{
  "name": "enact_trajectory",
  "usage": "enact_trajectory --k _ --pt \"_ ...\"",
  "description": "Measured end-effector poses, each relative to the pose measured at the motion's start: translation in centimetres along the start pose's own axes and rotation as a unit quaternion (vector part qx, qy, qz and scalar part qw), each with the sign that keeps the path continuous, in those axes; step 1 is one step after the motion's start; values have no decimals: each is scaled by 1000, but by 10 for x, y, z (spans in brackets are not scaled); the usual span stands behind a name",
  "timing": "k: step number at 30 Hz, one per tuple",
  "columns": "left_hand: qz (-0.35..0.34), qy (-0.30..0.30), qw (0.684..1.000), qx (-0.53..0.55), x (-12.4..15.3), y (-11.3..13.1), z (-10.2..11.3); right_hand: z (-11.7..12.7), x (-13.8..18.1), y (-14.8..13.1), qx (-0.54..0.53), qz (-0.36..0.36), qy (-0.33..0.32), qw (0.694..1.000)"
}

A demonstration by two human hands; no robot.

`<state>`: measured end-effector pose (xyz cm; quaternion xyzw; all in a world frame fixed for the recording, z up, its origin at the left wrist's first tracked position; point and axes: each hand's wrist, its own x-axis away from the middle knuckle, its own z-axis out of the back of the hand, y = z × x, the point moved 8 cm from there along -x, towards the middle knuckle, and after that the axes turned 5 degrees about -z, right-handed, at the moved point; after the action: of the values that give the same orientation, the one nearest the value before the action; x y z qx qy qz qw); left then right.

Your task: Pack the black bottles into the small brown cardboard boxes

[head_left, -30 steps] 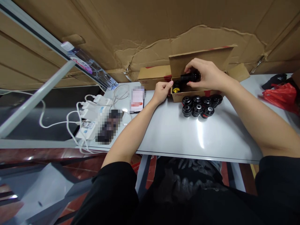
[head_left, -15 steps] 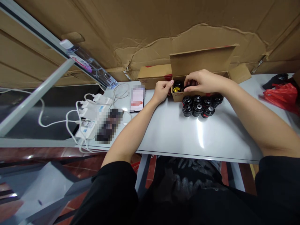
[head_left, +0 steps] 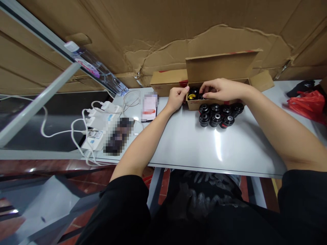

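An open cardboard box stands toward the back of the desk, its lid raised behind it. My left hand is closed on the box's left end, thumb on the rim. My right hand reaches over the front wall with bent fingers around a black cylindrical part, only partly visible inside. Left of those fingers sits another black part with a yellow ring. In front of the box, several black round-topped parts stand in two rows. Most of the box's inside is hidden by my right hand.
A closed cardboard box stands at the left behind my hand. Phones, a power strip with white cables and a leaning water bottle are further left. A red plastic bag lies at the far right.
My right hand has shifted slightly, and a black part now shows between its fingertips in the box. My left hand keeps its hold on the box end.
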<state>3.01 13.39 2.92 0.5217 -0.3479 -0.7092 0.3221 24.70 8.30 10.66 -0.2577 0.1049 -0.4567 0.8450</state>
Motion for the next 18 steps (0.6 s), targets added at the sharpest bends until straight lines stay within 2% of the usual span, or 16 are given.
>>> enact_trajectory --k 8,18 --pt "-1 -11 1000 2 0 -6 -1 -5 -2 8 1 -7 -43 999" --pt "16 -10 1000 7 1 0 -1 2 -2 6 -11 -8 2 1000"
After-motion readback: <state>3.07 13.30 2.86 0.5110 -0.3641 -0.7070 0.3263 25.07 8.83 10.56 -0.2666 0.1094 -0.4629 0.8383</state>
